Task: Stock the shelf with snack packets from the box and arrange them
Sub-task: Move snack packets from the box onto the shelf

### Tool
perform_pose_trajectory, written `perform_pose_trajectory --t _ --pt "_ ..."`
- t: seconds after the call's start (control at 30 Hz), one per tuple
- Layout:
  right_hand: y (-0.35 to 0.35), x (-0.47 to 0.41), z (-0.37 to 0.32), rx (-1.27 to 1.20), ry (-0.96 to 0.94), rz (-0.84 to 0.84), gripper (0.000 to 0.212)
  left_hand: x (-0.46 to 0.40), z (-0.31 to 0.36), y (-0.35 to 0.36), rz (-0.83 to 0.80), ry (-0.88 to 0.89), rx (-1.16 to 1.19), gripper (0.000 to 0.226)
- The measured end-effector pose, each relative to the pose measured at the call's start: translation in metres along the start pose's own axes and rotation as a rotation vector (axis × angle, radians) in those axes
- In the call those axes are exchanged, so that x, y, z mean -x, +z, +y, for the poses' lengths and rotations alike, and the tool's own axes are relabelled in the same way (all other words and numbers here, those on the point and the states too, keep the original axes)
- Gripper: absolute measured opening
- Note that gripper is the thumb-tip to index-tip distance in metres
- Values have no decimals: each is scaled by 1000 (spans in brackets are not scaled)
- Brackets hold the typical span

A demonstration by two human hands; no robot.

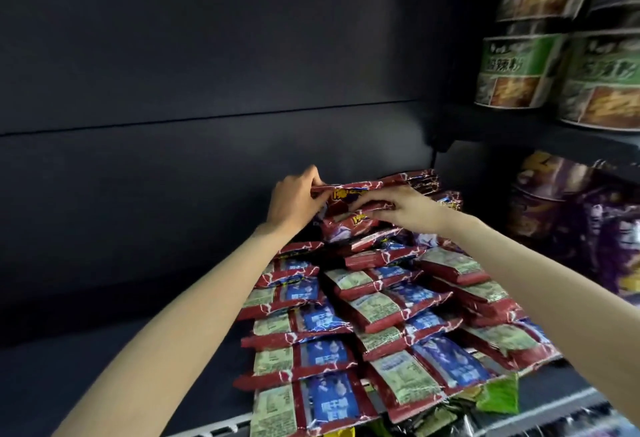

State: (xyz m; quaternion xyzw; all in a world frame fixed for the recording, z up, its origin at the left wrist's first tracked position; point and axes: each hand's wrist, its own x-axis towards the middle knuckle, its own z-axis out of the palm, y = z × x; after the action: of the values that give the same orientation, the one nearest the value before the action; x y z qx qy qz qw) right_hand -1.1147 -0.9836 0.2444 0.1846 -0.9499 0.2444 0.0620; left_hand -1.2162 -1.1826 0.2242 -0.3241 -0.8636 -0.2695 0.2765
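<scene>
So the red snack packet you're working on sits at the very back of the pile, up against the dark back wall of the shelf. Your left hand has its fingers curled over the packet's left end, pinching the top edge. Your right hand reaches in from the other side, fingers bent and pinching the front edge of that same packet, so both hands have hold of it. Another red packet lies right under your right fingers, touching the one you hold.

Just below your hands, toward you, the rest of the red packets lie in overlapping rows, label side up, with blue and pale green panels showing. They run down to the front lip of the shelf. A green packet pokes out from under the pile near the front, down and right of your right fingers.

Off to the right of your right hand there's a purple bag, well apart from the pile. Above it, on a higher shelf, stand green noodle cups, stacked two high.
</scene>
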Motion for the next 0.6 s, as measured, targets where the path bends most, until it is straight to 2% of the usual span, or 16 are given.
perform_pose_trajectory --t 0.1,0.17,0.23,0.43,0.6 --pt "7 -1 15 228 -38 -46 36 2 -2 8 -124 -37 84 21" --pt "10 3 22 528 54 -77 42 4 -3 12 -273 -62 141 17" --pt "11 8 21 670 107 -77 43 5 -2 16 -393 -55 151 11" --pt "18 -2 10 632 167 112 30 -1 -3 22 -447 19 44 7" --pt "22 -13 3 589 232 115 32 -8 -10 28 -402 -136 43 15"
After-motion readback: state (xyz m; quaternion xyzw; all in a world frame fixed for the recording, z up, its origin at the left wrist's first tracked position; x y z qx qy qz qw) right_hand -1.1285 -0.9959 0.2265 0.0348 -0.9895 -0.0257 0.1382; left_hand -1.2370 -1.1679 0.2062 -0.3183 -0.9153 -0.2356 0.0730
